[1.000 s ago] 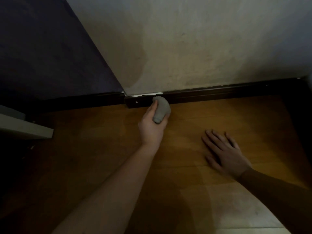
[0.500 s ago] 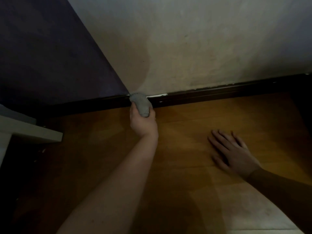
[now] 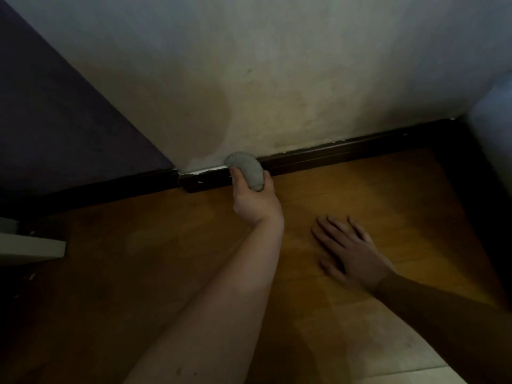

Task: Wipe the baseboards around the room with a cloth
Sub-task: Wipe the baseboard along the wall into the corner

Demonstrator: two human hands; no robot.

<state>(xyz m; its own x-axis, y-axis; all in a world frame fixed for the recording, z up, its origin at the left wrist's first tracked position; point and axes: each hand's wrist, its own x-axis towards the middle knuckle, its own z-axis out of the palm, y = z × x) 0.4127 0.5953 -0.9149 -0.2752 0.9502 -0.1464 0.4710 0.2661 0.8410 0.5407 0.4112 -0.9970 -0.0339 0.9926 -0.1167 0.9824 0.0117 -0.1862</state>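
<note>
Left hand (image 3: 253, 199) curled round a balled grey cloth (image 3: 245, 173), thumb on the near left side of it, fingers wrapped on the right. Cloth pressed against the top edge of the dark baseboard (image 3: 332, 153), right where the board meets the pale wall (image 3: 277, 79), just right of the outside corner. Bare left forearm stretched up from the bottom of the view.

Right hand (image 3: 350, 252) flat on the wooden floor (image 3: 166, 245), fingers straight and slightly spread, pointing toward the wall, holding nothing. Well short of the baseboard, to the right of the left wrist and apart from it.

Thin white strip (image 3: 205, 170) showing along the top of the baseboard, between the corner and the cloth. A few pale chips on the face of the board below it. Past the corner, more dark baseboard running off left under a purple wall (image 3: 55, 120). Brownish stain on the pale wall above the cloth. Edge of a pale board or shelf (image 3: 30, 248) jutting in at far left, low over the floor. Right edge of the room in deep shadow.
</note>
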